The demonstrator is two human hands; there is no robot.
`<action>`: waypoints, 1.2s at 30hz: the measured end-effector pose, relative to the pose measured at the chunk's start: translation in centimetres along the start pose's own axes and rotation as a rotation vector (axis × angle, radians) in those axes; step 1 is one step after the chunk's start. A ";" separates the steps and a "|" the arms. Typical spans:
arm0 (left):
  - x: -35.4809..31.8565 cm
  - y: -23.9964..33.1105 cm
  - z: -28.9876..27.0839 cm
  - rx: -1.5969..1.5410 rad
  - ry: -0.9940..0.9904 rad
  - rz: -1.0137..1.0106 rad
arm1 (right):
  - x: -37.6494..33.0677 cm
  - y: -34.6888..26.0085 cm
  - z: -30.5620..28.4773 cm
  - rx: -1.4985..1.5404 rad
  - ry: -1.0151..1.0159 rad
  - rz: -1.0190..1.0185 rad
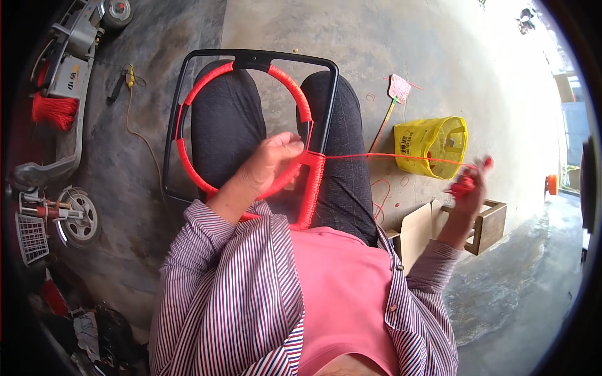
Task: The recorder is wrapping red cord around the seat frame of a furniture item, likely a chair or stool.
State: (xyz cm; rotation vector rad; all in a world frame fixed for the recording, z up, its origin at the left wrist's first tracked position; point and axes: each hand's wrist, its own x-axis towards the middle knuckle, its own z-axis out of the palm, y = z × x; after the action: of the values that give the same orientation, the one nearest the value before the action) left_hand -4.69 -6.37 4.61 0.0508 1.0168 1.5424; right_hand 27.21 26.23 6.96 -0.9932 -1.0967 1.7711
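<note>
- Left hand (271, 161) gripped the red-wrapped ring (188, 100) inside a black frame (257, 57) on the lap.
- Right hand (469, 183) closed around a red cord bundle (463, 186), cord (389, 156) stretched taut between.

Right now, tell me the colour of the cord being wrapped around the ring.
Bright red cord, pulled taut from the ring to the right hand; head view.

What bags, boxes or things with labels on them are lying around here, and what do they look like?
Yellow plastic bag: on the concrete floor to the person's right, open at the top, dark print on its side.
Cardboard box: on the floor beside the person's right arm, brown, flaps open.
Scooter: lying on the floor at far left, grey, with a dark panel bearing light markings.
No screens or signs show.
</note>
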 end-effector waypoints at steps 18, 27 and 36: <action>0.5 -0.4 0.4 -0.184 -0.026 -0.147 | -8.7 8.9 21.6 -1.025 -1.008 -0.242; -0.7 -0.2 0.6 0.357 0.227 0.405 | -8.7 8.3 23.8 -0.920 -0.763 -0.740; -0.4 -0.4 0.3 0.154 0.148 0.399 | -4.4 3.9 18.2 -1.021 -0.981 -0.405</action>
State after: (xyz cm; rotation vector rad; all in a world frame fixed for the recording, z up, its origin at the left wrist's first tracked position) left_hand -4.07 -6.57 4.74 0.2642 1.2983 1.8449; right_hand 11.51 15.81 9.89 -0.2616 -2.7445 1.2744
